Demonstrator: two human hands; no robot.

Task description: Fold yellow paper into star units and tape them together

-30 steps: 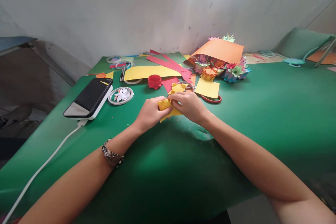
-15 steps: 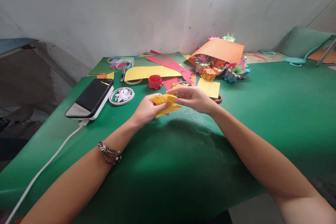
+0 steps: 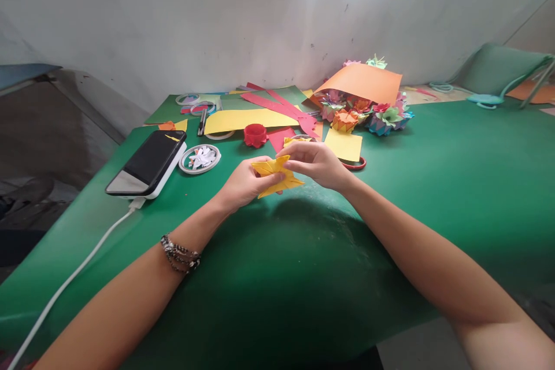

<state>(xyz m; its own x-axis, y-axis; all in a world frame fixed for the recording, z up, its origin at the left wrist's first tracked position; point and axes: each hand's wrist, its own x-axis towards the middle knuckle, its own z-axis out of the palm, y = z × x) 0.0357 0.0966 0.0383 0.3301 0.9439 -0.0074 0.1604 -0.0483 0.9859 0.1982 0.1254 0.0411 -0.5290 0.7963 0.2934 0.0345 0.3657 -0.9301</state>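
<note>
A folded yellow paper flower [image 3: 271,169] with pointed petals is held above the green table. My left hand [image 3: 243,185] grips it from the left, thumb across its front. At its upper right, my right hand [image 3: 314,165] pinches a petal between thumb and fingers. Just behind the hands lie a small red paper cup shape [image 3: 255,135] with a scalloped edge, a yellow paper square [image 3: 344,144] and the red handle of a pair of scissors [image 3: 356,164], mostly hidden.
On the left a phone [image 3: 150,159] rests on a white block with a white cable [image 3: 78,277]. A tape ring [image 3: 200,159] holds paper scraps. Farther back are a yellow paper sheet [image 3: 251,120], a cutter [image 3: 202,122] and several paper flowers [image 3: 388,117] under orange paper [image 3: 362,84].
The paper flower has shifted slightly right and turned a little in my left hand. One petal now stands up by my right fingertips. The things on the table have not moved.
</note>
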